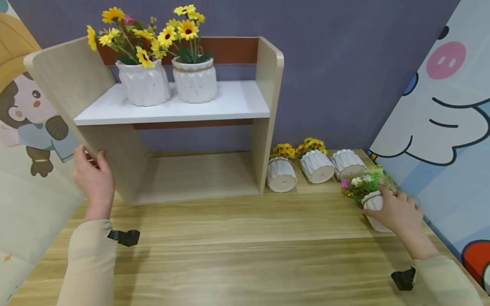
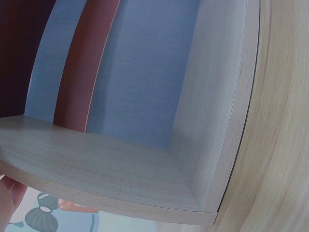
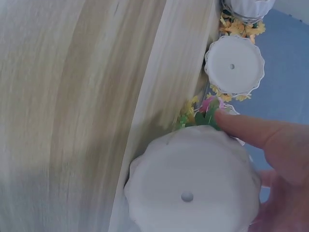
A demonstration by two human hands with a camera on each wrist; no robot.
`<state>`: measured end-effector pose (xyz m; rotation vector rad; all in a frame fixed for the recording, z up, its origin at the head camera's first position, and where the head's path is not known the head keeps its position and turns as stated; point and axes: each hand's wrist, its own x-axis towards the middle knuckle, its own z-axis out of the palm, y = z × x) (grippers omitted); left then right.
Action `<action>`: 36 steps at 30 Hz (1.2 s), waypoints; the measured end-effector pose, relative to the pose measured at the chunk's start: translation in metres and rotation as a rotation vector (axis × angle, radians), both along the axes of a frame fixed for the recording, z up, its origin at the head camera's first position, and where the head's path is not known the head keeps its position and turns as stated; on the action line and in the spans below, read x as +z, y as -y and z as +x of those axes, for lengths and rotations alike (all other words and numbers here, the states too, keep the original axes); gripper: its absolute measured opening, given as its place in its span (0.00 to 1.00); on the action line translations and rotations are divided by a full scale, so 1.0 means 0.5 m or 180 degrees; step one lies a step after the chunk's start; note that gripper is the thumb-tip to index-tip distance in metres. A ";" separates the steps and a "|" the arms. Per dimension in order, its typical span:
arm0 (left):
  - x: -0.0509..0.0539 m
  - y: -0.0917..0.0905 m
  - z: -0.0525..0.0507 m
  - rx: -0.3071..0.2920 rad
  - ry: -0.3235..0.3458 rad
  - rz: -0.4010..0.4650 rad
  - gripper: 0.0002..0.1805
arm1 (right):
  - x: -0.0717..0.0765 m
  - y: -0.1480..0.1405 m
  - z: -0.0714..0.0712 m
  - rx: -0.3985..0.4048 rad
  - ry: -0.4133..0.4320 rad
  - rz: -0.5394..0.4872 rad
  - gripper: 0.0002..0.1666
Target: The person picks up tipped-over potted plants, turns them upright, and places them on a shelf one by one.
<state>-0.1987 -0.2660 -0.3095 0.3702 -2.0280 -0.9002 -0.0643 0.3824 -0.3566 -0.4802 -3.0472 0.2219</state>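
In the head view my left hand (image 1: pixel 95 178) grips the front edge of the wooden shelf's left panel (image 1: pixel 121 163); only a bit of that hand (image 2: pixel 10 195) shows in the left wrist view, at the outer side of the panel (image 2: pixel 111 169). At the right of the table, my right hand (image 1: pixel 400 214) holds a white pot (image 1: pixel 380 223) of mixed flowers, tilted, with thumb and fingers around its side. The right wrist view shows the pot's round base (image 3: pixel 193 169) facing the camera, the hand (image 3: pixel 285 169) beside it.
Two white pots (image 1: pixel 144 85) (image 1: pixel 195 80) with yellow flowers stand upright on the upper board (image 1: pixel 229 100). Right of the shelf, three pots (image 1: pixel 282 174) (image 1: pixel 317 165) (image 1: pixel 347 163) lie tipped on the table (image 1: pixel 229 255), bases forward. A dark wall (image 1: pixel 337 76) stands behind.
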 end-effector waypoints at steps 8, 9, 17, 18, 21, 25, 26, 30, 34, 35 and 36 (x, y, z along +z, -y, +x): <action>0.003 -0.004 0.003 -0.0037 0.0110 0.0035 0.23 | -0.001 -0.013 0.001 0.0049 0.0039 -0.0247 0.69; 0.004 -0.004 0.002 -0.0040 0.0100 0.0029 0.23 | -0.001 -0.014 0.002 0.0059 0.0014 -0.0265 0.67; 0.005 -0.004 -0.005 -0.0059 0.0115 0.0078 0.22 | -0.007 -0.018 0.011 0.0154 -0.0425 -0.0297 0.55; 0.004 -0.004 -0.004 -0.0043 0.0103 0.0081 0.22 | -0.007 -0.018 0.012 0.0147 -0.0468 -0.0311 0.55; 0.003 0.000 -0.003 -0.0025 0.0096 0.0097 0.22 | -0.009 -0.016 0.016 0.0087 -0.0574 -0.0338 0.55; 0.000 0.002 -0.001 -0.0041 0.0074 0.0078 0.21 | -0.013 -0.014 0.022 0.0019 -0.0654 -0.0377 0.55; 0.000 0.002 0.000 -0.0043 0.0060 0.0064 0.22 | -0.013 -0.013 0.023 0.0011 -0.0685 -0.0392 0.54; 0.001 0.002 0.001 -0.0050 0.0076 0.0075 0.22 | -0.012 -0.008 0.026 -0.0031 -0.0839 -0.0453 0.54; 0.003 0.002 0.000 -0.0048 0.0095 0.0073 0.22 | -0.011 -0.001 0.025 -0.0043 -0.1061 -0.0520 0.50; 0.002 0.002 0.000 -0.0045 0.0088 0.0066 0.22 | -0.012 0.001 0.025 -0.0052 -0.1093 -0.0548 0.49; 0.002 0.002 0.000 -0.0038 0.0075 0.0052 0.22 | -0.013 0.002 0.025 -0.0049 -0.1133 -0.0591 0.49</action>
